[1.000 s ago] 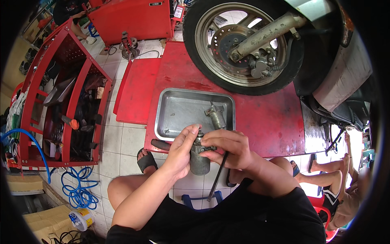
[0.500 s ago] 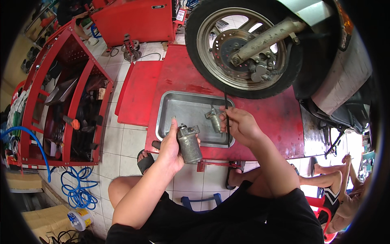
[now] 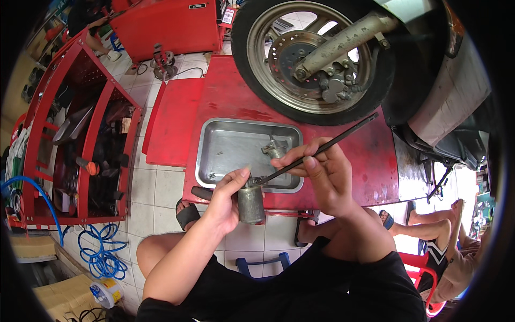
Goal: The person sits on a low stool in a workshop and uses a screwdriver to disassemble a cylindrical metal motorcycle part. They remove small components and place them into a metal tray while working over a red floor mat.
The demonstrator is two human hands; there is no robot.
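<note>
My left hand (image 3: 226, 201) is closed around a grey cylindrical starter motor (image 3: 251, 206), held over the front edge of a metal tray (image 3: 201, 155). In my right hand (image 3: 330, 180) a long, thin black rod-shaped tool (image 3: 346, 133) is pinched between thumb and fingers. The rod slants down to the left, its lower end at the top of the motor; whether it touches is hard to see. A second, similar metal motor (image 3: 276, 147) lies in the tray behind my right fingertips, partly hidden. Small metal bits (image 3: 212, 176) lie on the tray's floor.
The tray rests on a red lift platform (image 3: 225, 96); a motorcycle's front wheel (image 3: 316, 64) stands just beyond. A dark handle (image 3: 201, 193) lies by the tray's left front corner. Left are a red tool cart (image 3: 96, 129) and coiled blue hose (image 3: 102, 249). Another person (image 3: 440, 233) sits right.
The rod has swung from near upright to a slant, its lower end now at the motor's top. My right hand has moved right and turned. The view has shifted slightly.
</note>
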